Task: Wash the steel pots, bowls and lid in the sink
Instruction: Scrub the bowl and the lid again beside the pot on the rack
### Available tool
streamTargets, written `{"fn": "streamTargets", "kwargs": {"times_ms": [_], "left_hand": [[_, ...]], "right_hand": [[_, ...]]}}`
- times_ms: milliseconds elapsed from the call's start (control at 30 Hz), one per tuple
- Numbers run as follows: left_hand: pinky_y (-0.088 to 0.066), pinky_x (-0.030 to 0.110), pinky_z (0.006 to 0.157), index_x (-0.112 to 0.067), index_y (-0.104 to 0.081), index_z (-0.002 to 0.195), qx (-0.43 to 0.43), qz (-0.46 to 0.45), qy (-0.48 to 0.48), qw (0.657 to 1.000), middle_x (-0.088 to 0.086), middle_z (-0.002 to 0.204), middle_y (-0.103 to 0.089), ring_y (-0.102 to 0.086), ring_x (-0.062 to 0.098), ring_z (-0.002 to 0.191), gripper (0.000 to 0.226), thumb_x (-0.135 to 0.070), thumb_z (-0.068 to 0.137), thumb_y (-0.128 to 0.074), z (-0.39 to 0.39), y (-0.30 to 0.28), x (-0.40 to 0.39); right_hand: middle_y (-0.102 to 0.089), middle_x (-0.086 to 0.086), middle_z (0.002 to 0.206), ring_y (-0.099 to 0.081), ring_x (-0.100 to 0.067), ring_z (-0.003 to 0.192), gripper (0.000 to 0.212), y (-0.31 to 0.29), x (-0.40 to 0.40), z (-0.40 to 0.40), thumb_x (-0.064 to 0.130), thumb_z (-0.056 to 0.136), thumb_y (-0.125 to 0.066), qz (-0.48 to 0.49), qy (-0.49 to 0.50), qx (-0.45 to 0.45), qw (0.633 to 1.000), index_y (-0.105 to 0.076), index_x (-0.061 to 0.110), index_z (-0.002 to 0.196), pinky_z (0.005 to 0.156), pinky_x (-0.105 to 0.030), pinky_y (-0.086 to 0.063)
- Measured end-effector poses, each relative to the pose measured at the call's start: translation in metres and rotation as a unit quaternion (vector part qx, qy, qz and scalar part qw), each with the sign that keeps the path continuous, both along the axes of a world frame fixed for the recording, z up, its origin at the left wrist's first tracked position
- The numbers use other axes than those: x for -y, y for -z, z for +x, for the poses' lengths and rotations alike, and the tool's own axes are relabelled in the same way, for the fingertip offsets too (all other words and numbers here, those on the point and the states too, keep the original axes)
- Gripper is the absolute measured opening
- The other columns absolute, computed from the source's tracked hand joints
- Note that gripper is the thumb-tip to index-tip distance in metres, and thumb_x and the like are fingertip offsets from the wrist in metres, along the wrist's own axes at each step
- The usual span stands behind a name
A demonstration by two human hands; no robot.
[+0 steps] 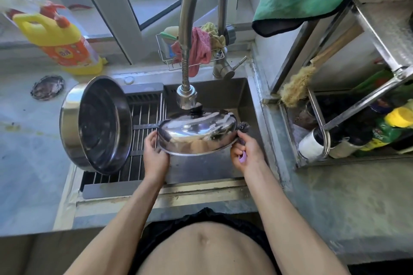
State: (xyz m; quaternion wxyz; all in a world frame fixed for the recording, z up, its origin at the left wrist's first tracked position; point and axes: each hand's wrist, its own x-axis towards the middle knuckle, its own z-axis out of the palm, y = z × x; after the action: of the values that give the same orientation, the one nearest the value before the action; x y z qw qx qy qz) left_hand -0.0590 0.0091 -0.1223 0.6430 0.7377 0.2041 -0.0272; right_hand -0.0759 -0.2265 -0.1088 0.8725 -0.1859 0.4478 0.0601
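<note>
Already a pot (98, 124) leans on the rack (143, 140), apparently washed; left hand (154, 151) and right hand (244, 154) grip a lid (196, 133) by its rim under the tap (186, 98), apparently mid-rinse over the sink (252, 100); no bowls visible.

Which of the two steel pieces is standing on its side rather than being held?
The big steel pot on the drying rack; it's tipped on its side, opening facing right. The steel lid is held under the faucet.

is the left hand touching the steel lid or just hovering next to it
Touching. The head view shows the left hand with its fingers curled round the left rim of the steel lid, held under the faucet; no gap shows.
</note>
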Motion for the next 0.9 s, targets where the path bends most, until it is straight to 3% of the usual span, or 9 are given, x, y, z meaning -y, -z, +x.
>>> {"fn": "streamTargets", "kwargs": {"times_ms": [67, 133, 267, 400, 467, 567, 700, 767, 900], "left_hand": [[-0.056, 0.032, 0.081, -0.002, -0.033, 0.155, -0.117, -0.246, -0.115, 0.955, 0.015, 0.129, -0.059, -0.063, 0.026, 0.113, 0.052, 0.000, 0.105, -0.050, 0.015, -0.017, 0.003], [-0.051, 0.047, 0.102, 0.001, -0.018, 0.160, -0.178, -0.388, -0.201, 0.882, 0.026, 0.146, -0.045, -0.054, 0.038, 0.130, 0.053, -0.010, 0.111, -0.036, 0.028, -0.029, -0.002], [-0.057, 0.043, 0.096, 0.002, -0.049, 0.139, -0.329, -0.409, -0.217, 0.823, 0.021, 0.124, -0.067, -0.068, 0.027, 0.113, 0.036, -0.013, 0.109, -0.038, 0.036, -0.032, 0.000], [-0.059, 0.036, 0.050, -0.010, -0.061, 0.083, -0.302, -0.402, -0.263, 0.824, 0.006, 0.058, -0.068, -0.068, 0.016, 0.051, 0.039, 0.008, 0.092, -0.027, 0.046, -0.025, 0.014], [-0.062, 0.045, 0.057, -0.003, -0.067, 0.096, -0.282, -0.372, -0.261, 0.845, 0.017, 0.075, -0.074, -0.075, 0.025, 0.066, 0.040, 0.005, 0.087, -0.029, 0.053, -0.027, 0.016], [-0.054, 0.064, 0.092, 0.001, -0.065, 0.124, -0.255, -0.324, -0.239, 0.879, 0.027, 0.121, -0.069, -0.068, 0.044, 0.110, 0.061, 0.000, 0.070, -0.037, 0.066, -0.009, 0.014], [-0.062, 0.042, 0.062, -0.011, -0.062, 0.079, -0.220, -0.231, -0.237, 0.918, 0.009, 0.075, -0.073, -0.071, 0.024, 0.069, 0.020, -0.005, 0.075, -0.043, 0.061, -0.046, 0.038], [-0.056, 0.033, 0.058, -0.016, -0.048, 0.065, -0.210, -0.197, -0.224, 0.931, 0.001, 0.053, -0.058, -0.059, 0.020, 0.052, 0.027, -0.003, 0.086, -0.038, 0.063, -0.051, 0.046], [-0.047, 0.034, 0.063, -0.019, -0.048, 0.064, -0.188, -0.130, -0.188, 0.955, 0.002, 0.059, -0.048, -0.049, 0.020, 0.050, 0.027, -0.005, 0.085, -0.037, 0.071, -0.056, 0.049]], "right_hand": [[-0.048, 0.003, 0.059, -0.030, -0.004, 0.027, 0.022, 0.000, -0.002, 0.004, 0.012, 0.100, -0.051, -0.026, 0.003, -0.003, 1.000, -0.054, 0.014, 0.079, 0.025, -0.014, -0.021], [-0.041, 0.002, 0.061, -0.030, -0.003, 0.027, 0.024, 0.002, -0.004, 0.007, 0.013, 0.099, -0.054, -0.069, -0.008, -0.012, 0.998, -0.054, 0.016, 0.075, 0.025, -0.015, -0.021], [-0.042, 0.005, 0.053, -0.030, -0.003, 0.032, 0.018, 0.006, -0.006, 0.013, 0.010, 0.097, -0.057, -0.151, -0.010, -0.002, 0.989, -0.066, 0.018, 0.083, 0.029, -0.017, -0.022], [-0.052, 0.005, 0.052, -0.033, -0.007, 0.038, 0.008, 0.000, 0.003, 0.014, 0.014, 0.096, -0.056, -0.320, -0.113, -0.017, 0.941, -0.060, 0.015, 0.089, 0.036, -0.020, -0.026], [-0.064, 0.002, 0.068, -0.043, -0.010, 0.043, 0.016, 0.000, 0.015, 0.012, 0.025, 0.098, -0.052, -0.446, -0.231, -0.055, 0.863, -0.062, 0.014, 0.093, 0.043, -0.023, -0.034], [-0.071, -0.008, 0.079, -0.062, -0.024, 0.053, 0.033, 0.001, 0.035, 0.016, 0.035, 0.098, -0.045, -0.588, -0.368, -0.096, 0.714, -0.066, 0.010, 0.094, 0.047, -0.023, -0.041], [-0.065, -0.016, 0.113, -0.063, -0.035, 0.102, 0.029, -0.019, 0.052, 0.041, 0.023, 0.098, -0.048, -0.688, -0.532, -0.113, 0.481, -0.061, 0.006, 0.118, 0.070, -0.031, -0.041], [-0.063, -0.014, 0.119, -0.060, -0.034, 0.108, 0.029, -0.038, 0.054, 0.062, 0.026, 0.101, -0.048, -0.704, -0.595, -0.111, 0.372, -0.059, 0.007, 0.120, 0.073, -0.034, -0.041], [-0.064, -0.011, 0.121, -0.064, -0.032, 0.108, 0.044, -0.060, 0.049, 0.113, 0.045, 0.099, -0.053, -0.729, -0.651, -0.122, 0.171, -0.061, 0.008, 0.121, 0.070, -0.035, -0.042]]}}
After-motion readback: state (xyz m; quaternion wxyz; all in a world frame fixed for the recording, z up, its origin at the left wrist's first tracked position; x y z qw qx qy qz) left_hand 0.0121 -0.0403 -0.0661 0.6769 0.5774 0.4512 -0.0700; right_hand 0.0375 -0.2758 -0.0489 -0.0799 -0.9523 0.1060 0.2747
